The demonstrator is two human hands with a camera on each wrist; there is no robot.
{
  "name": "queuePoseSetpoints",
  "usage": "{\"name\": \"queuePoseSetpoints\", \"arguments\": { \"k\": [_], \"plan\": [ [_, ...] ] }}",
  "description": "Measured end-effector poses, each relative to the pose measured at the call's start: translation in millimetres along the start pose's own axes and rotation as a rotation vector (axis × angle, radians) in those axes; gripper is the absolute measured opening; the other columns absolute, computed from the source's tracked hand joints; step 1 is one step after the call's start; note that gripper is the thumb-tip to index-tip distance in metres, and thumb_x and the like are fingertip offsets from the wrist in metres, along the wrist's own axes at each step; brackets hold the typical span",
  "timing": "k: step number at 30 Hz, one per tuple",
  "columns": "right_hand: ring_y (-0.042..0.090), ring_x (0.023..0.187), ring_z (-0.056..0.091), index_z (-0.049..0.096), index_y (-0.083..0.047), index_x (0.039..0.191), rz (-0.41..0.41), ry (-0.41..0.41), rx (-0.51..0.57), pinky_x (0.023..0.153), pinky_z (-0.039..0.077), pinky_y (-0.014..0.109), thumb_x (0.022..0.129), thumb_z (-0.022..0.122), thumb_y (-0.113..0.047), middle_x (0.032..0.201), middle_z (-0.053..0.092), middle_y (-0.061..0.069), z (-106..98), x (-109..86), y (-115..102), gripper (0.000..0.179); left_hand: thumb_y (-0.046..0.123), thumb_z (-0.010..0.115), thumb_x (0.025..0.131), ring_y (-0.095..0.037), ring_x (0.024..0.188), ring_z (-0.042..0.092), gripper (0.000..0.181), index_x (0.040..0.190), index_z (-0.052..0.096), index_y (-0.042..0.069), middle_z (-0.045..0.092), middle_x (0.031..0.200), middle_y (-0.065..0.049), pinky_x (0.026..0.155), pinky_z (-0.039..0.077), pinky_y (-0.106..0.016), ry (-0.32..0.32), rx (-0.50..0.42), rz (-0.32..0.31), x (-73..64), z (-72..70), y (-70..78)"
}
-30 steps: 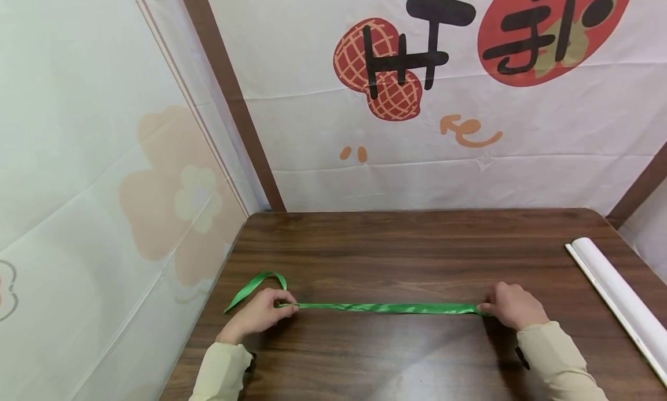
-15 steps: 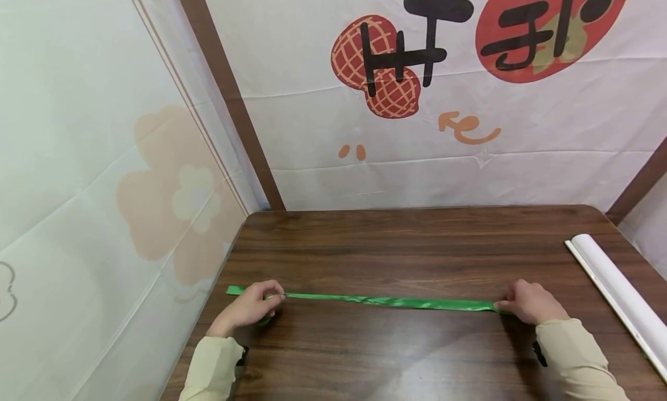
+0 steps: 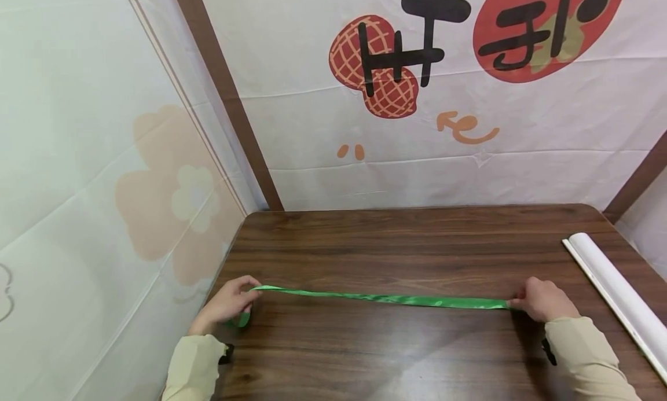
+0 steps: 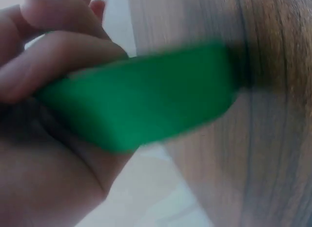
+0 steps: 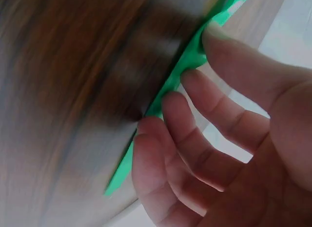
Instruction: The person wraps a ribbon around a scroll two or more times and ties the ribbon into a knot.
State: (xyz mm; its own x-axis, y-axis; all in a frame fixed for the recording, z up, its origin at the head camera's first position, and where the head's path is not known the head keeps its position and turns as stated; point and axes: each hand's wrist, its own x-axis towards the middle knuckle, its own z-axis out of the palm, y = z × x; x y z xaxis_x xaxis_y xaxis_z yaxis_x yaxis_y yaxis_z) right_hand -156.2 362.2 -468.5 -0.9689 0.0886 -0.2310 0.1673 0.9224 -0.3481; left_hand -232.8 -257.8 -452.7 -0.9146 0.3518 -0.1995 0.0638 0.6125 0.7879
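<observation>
My left hand's (image 3: 227, 301) thumb and fingers are closed in a pinch on the green ribbon (image 3: 417, 301), which stretches away from them to my right hand (image 3: 545, 301). Those right fingers are bent, with gaps between them, and hold the ribbon with the thumb and tips set against it; just where they press is partly hidden. Beyond my right fingertips a short tail of it sticks out, seen only from that wrist. The stretch between my 2 hands looks narrow near my left fingers and broader near my right.

Under my left fingers hangs a loop of ribbon, partly covered by the hand; at that wrist it is a blurred green band, and I cannot make out its far end. Behind my fingers come 2 pale sleeves (image 3: 193, 360), cut off below, each with a dark thing at the cuff too small to tell. Beneath lies the brown worktop (image 3: 375, 250). Right of my right fingers, well apart, is a white roll (image 3: 620, 291), cut off at its near end. Past the worktop hangs printed cloth (image 3: 312, 187), its red patch cropped on top.
</observation>
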Motion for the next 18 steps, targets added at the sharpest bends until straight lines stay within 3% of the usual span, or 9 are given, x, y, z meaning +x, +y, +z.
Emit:
{"name": "queuePoseSetpoints", "arguments": {
  "k": [3, 7, 10, 14, 18],
  "plan": [
    [0.019, 0.060, 0.047, 0.054, -0.010, 0.064, 0.004, 0.025, -0.017, 0.056, 0.037, 0.034, 0.084, 0.072, -0.027, 0.062, 0.050, 0.003, -2, -1.5, 3, 0.032, 0.019, 0.055, 0.098, -0.003, 0.043, 0.035, 0.033, 0.115, 0.054, -0.009, 0.055, 0.061, 0.002, 0.042, 0.030, -0.019, -0.073, -0.140, -0.018, -2.1, -6.1, -8.5],
    [0.018, 0.059, 0.046, 0.053, -0.010, 0.061, 0.000, 0.050, -0.030, 0.055, 0.036, 0.033, 0.084, 0.071, -0.025, 0.060, 0.049, 0.002, -3, -4.2, 5, 0.033, 0.017, 0.058, 0.097, 0.000, 0.039, 0.028, 0.039, 0.121, 0.052, -0.013, 0.060, 0.062, 0.007, 0.040, 0.023, -0.022, -0.266, -0.327, -0.012, -6.1, -13.9, -17.9],
    [0.017, 0.056, 0.044, 0.050, -0.012, 0.057, -0.004, 0.068, -0.041, 0.054, 0.035, 0.032, 0.083, 0.072, -0.025, 0.057, 0.046, 0.000, -2, -5.0, 5, 0.037, 0.015, 0.054, 0.099, 0.001, 0.038, 0.027, 0.034, 0.124, 0.051, -0.007, 0.060, 0.061, 0.009, 0.040, 0.020, -0.026, -0.358, -0.424, 0.012, -8.4, -18.1, -23.7],
    [0.018, 0.055, 0.046, 0.050, -0.010, 0.056, -0.001, 0.075, -0.061, 0.054, 0.038, 0.034, 0.083, 0.073, -0.027, 0.056, 0.047, 0.003, -2, -5.4, 4, 0.040, 0.015, 0.048, 0.101, 0.003, 0.040, 0.031, 0.016, 0.109, 0.058, 0.005, 0.058, 0.062, 0.010, 0.041, 0.022, -0.024, -0.362, -0.468, 0.020, -10.2, -22.4, -29.4],
    [0.029, 0.064, 0.055, 0.059, 0.003, 0.068, 0.013, 0.078, -0.084, 0.061, 0.047, 0.047, 0.081, 0.075, -0.029, 0.067, 0.057, 0.017, -2, -6.0, 4, 0.038, 0.023, 0.051, 0.101, 0.001, 0.042, 0.036, 0.022, 0.087, 0.062, 0.011, 0.060, 0.066, 0.008, 0.045, 0.032, -0.021, -0.261, -0.428, -0.063, -10.6, -24.7, -29.1]
  ]
}}
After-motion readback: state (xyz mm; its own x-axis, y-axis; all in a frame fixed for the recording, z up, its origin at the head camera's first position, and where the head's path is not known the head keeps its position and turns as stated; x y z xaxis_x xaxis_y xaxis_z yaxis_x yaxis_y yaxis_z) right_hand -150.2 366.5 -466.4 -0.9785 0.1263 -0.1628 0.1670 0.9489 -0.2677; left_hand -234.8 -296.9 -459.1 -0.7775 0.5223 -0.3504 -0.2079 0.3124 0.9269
